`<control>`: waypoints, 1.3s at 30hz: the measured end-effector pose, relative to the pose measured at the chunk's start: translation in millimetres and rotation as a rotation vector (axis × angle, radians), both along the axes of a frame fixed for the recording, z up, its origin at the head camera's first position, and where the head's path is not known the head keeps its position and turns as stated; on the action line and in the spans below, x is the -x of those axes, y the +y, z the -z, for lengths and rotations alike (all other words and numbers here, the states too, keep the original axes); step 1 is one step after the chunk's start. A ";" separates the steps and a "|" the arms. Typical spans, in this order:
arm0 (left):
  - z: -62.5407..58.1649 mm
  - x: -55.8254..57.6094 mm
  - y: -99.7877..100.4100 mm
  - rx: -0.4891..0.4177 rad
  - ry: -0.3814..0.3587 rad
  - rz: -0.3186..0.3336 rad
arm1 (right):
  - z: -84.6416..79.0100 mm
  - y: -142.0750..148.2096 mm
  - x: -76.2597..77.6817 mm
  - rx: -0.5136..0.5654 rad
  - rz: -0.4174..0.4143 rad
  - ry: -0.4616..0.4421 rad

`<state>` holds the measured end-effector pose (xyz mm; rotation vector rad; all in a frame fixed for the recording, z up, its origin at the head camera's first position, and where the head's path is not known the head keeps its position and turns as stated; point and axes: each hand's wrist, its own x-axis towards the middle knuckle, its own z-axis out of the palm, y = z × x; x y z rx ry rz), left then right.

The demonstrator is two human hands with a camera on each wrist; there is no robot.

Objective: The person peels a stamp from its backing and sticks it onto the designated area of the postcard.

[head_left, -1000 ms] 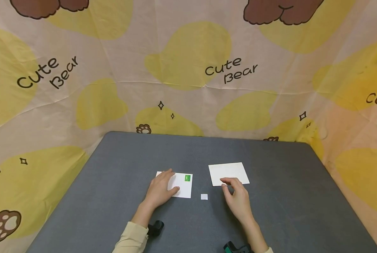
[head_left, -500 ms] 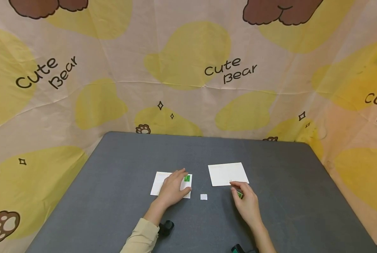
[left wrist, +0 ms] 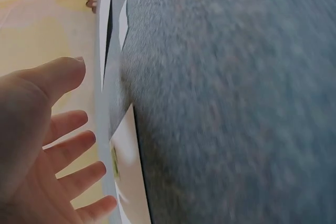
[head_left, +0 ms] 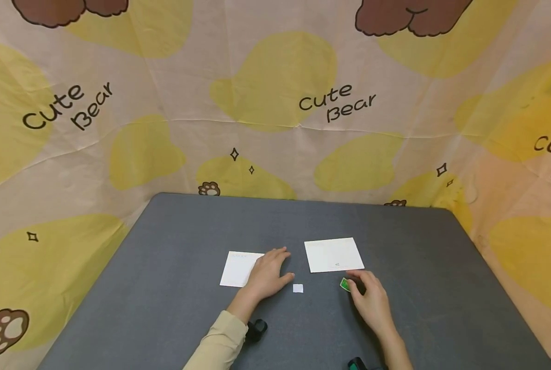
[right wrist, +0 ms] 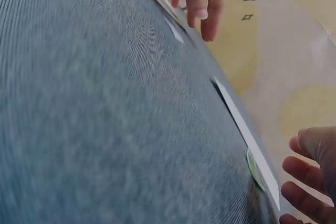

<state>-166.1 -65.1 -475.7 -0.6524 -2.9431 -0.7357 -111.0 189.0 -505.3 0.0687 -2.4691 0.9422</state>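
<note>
My left hand [head_left: 267, 273] reaches over the right part of a white envelope [head_left: 238, 268], fingers spread and holding nothing. Its cover hides the envelope's green stamp in the head view; the left wrist view shows that green stamp [left wrist: 115, 162] below the fingertips. Just right of the left thumb lies a small white paper square [head_left: 298, 288]. My right hand [head_left: 370, 298] is beside a loose green stamp [head_left: 345, 284], partly covered by the thumb in the head view. In the right wrist view the stamp [right wrist: 253, 168] lies on the table, apart from the spread fingers.
A second white envelope or card [head_left: 333, 254] lies beyond the right hand, with a tiny mark near its front edge. The grey table [head_left: 164, 308] reaches back to a patterned cloth [head_left: 275, 103]. Black wrist devices are on both arms.
Both hands have moved to the right. The left hand now covers the stamp on its envelope. The loose green stamp and the mark on the second card have come into sight beside the right hand.
</note>
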 end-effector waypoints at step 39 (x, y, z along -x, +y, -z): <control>4.3 29.8 46.5 0.188 -0.064 0.061 | 3.2 16.1 -1.9 -0.122 -0.138 -0.071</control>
